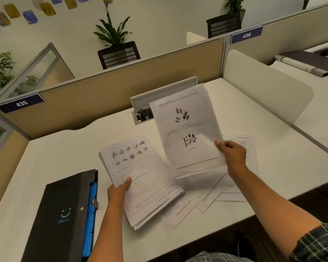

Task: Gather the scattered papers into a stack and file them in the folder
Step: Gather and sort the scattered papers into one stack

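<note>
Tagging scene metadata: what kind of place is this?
Most likely an open-plan office: numbered desk dividers with plates 435 and 436, a white desk with a cable box, and potted plants behind.

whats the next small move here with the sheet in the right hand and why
Probably lay the sheet held up by the right hand onto the stack gripped by the left hand. More loose papers lie on the desk, and the folder is still closed.
</note>
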Demonstrator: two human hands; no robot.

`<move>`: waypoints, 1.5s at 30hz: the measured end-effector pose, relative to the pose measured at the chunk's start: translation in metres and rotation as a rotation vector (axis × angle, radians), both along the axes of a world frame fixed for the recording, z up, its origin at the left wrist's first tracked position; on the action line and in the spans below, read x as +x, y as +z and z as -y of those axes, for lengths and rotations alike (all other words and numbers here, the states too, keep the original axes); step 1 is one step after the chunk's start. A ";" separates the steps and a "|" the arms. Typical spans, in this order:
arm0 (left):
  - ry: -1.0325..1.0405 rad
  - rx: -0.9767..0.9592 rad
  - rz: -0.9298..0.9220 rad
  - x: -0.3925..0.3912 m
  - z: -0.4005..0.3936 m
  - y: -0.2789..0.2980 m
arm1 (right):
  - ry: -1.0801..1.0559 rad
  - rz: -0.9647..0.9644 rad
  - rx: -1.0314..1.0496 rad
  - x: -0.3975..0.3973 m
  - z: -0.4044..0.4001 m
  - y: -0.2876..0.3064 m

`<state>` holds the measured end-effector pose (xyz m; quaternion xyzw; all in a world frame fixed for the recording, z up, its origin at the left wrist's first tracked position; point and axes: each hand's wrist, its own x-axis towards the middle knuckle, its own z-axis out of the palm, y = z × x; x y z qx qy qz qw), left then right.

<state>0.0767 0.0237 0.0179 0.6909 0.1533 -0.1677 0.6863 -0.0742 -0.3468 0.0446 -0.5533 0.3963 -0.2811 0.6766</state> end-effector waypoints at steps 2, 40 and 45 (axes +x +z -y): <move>-0.029 0.004 0.004 -0.001 0.003 0.001 | 0.043 0.077 0.085 0.002 -0.002 0.008; -0.488 -0.133 0.340 0.007 0.081 0.075 | 0.658 0.310 -0.036 0.068 -0.054 0.038; -0.525 -0.053 0.318 -0.003 0.079 0.061 | 0.776 0.238 -0.079 0.059 -0.051 0.016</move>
